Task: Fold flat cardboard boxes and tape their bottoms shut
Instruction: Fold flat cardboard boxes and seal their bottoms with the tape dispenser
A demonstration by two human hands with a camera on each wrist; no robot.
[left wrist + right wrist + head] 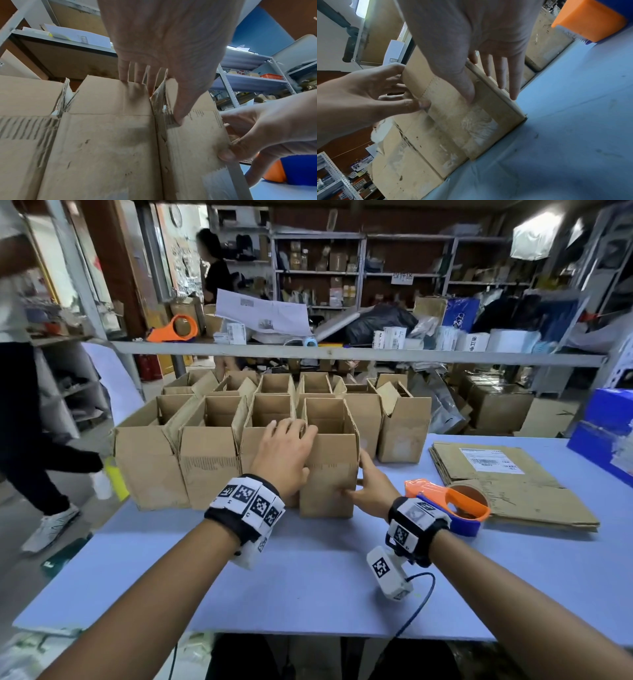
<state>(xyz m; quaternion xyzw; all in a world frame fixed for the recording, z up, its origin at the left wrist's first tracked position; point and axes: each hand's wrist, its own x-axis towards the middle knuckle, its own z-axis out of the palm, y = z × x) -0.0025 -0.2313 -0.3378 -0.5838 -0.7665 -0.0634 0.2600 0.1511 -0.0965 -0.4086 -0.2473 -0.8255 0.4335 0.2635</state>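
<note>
A small upright cardboard box [329, 474] with its top open stands at the near end of a row of like boxes [205, 460]. My left hand [286, 450] hooks its fingers over the box's top left rim, thumb on the front face [193, 142]. My right hand [366, 481] grips the box's right front corner, thumb flat on the front [453, 108] and fingers along the right side. Clear tape [479, 125] runs up from the bottom edge. An orange and blue tape dispenser [455, 505] lies just right of my right wrist.
Flat cardboard blanks [534, 494] are stacked on the blue table [308, 577] at the right, with a blue carton [606, 433] beyond them. Two rows of open boxes fill the table's far left. A second dispenser [174, 328] sits on the shelf. A person [27, 422] walks by at the left.
</note>
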